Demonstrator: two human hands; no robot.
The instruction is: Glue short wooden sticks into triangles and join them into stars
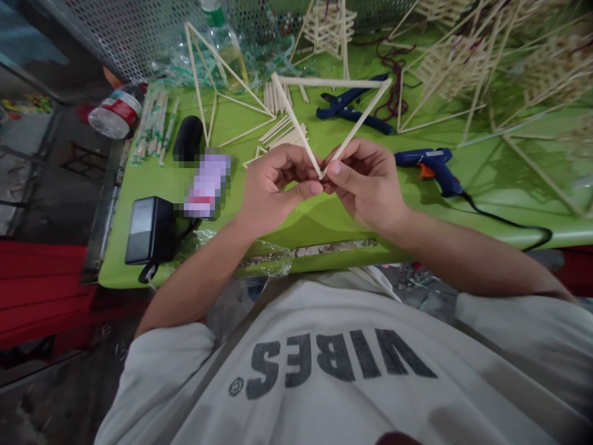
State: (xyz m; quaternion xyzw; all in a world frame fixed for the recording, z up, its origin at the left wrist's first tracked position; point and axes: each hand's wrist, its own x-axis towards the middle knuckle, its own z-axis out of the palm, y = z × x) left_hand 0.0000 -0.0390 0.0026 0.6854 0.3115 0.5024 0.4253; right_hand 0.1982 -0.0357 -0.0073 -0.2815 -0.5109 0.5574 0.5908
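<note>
Three pale wooden sticks form a triangle frame [331, 81] held above the green table, its lowest corner toward me. My left hand [280, 182] is closed on the left stick at that corner, thumb and fingers pinching near the tip. My right hand [364, 185] pinches the right stick at the same corner, so the two hands almost touch. Behind the frame lie blue cutting pliers [354, 110] with their jaws to the left. A blue hot glue gun [430, 165] with an orange trigger rests right of my right hand. Short cut sticks [278, 99] are piled beyond my left hand.
Another stick frame [215, 93] stands at the back left, near a bottle [227, 49]. Woven stick pieces [456, 65] crowd the back right. A phone [207, 184], a black box-shaped device [151, 228] and wrapped stick bundles [152, 127] lie left. The glue gun's cord [504, 222] trails right.
</note>
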